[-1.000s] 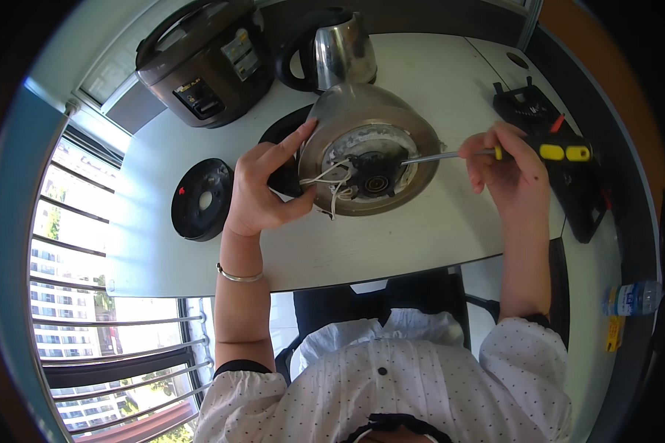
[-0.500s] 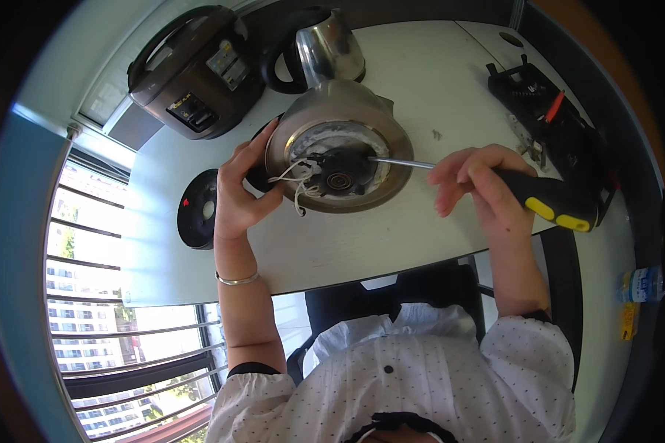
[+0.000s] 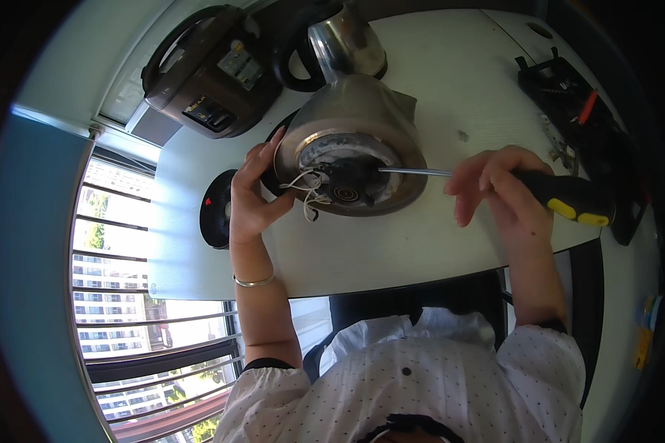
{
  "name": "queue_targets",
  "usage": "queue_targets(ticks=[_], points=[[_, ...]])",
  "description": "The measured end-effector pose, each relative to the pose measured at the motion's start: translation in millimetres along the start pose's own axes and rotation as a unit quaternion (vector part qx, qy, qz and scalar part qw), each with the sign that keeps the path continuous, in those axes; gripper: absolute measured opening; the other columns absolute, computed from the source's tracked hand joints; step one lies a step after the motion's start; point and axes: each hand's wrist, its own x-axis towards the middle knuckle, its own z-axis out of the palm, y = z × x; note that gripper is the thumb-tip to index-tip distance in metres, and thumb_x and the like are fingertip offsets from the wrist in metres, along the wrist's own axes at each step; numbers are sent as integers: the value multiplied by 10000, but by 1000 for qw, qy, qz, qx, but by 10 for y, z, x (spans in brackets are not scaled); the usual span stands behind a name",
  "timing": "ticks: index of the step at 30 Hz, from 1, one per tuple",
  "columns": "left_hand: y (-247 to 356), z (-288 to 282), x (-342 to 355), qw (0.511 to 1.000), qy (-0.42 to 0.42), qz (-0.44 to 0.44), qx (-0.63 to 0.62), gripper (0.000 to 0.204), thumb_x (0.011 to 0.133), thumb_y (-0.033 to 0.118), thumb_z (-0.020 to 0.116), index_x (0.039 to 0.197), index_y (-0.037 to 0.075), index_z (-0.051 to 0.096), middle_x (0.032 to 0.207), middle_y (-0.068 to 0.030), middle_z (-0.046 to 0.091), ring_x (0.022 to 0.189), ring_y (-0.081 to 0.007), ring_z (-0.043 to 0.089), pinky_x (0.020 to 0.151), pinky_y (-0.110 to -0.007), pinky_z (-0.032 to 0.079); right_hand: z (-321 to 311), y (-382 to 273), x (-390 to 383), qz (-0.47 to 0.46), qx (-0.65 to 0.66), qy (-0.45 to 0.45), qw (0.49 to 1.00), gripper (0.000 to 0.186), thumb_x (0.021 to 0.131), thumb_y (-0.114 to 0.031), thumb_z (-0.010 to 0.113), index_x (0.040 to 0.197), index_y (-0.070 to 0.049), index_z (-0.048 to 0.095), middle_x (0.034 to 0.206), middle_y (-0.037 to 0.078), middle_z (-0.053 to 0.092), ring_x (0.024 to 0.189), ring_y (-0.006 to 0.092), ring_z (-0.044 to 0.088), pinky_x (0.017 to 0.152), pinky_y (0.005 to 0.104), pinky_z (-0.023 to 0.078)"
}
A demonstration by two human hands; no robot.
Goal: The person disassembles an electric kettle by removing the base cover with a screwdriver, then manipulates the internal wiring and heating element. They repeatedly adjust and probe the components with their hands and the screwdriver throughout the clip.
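Observation:
An electric kettle (image 3: 414,173) lies on its side on the table, its opened underside turned toward me. Inside the base sit a dark round connector part (image 3: 347,177) and several loose white wires (image 3: 303,181). My left hand (image 3: 255,188) is closed on the kettle's left side, by its black handle. In my right hand (image 3: 502,184) is a screwdriver (image 3: 561,196) with a black and yellow grip; the fingers curl loosely round it. Its metal shaft (image 3: 417,171) reaches left, and the tip meets the dark connector part inside the base.
A black round kettle base (image 3: 216,210) lies left of my left hand. Behind stand a brown rice cooker (image 3: 207,81) and another steel kettle (image 3: 347,44). At the right are a black tool case (image 3: 583,111) and small metal bits (image 3: 561,148). A blinded window (image 3: 118,280) is at left.
The whole view has shifted, so everything sits a little further right. Both hands keep their holds, and the screwdriver tip stays at the connector part.

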Motion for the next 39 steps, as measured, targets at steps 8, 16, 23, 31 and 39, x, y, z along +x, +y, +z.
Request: queue_targets(ticks=[8, 16, 23, 31, 39], points=[[-90, -69, -40, 1000, -11, -25, -14, 777, 460, -33, 603, 1232, -77, 526, 1170, -162, 586, 1076, -242, 515, 998, -317, 311, -59, 68, -24, -27, 23, -57, 998, 149, 911, -126, 520, 884, 13, 565, 882, 276, 629, 592, 246, 654, 509, 318, 551], [-117, -102, -44, 998, -20, -16, -58, 773, 488, -83, 599, 1254, -88, 493, 1200, -185, 577, 1165, -249, 494, 1033, -350, 301, -34, 58, -54, 2, 54, -46, 998, 181, 900, -181, 580, 875, -3, 571, 913, 252, 635, 654, 235, 663, 565, 316, 558], [-62, -78, 8, 998, -34, -19, -55, 772, 514, -108, 596, 1272, -115, 451, 1130, -175, 608, 1113, -227, 533, 1014, -331, 326, 23, -45, -97, 46, 58, -32, 997, 128, 868, -117, 625, 879, 7, 596, 958, 185, 647, 713, 161, 640, 651, 284, 546], [-33, -47, -25, 992, -43, -60, -101, 888, 513, -85, 738, 1326, -106, 382, 1147, -160, 599, 1052, -220, 584, 964, -322, 411, 9, 11, -118, -7, -20, -65, 998, 106, 852, -86, 625, 883, 12, 600, 961, 182, 651, 685, 140, 644, 623, 254, 541], [-2, 51, -9, 990, -10, -91, -102, 956, 519, 58, 874, 1325, -100, 383, 1152, -164, 591, 1043, -229, 588, 940, -338, 450, -27, -39, -85, 57, 59, -45, 996, 128, 887, -106, 595, 919, 16, 578, 975, 205, 642, 757, 188, 656, 702, 303, 559]])
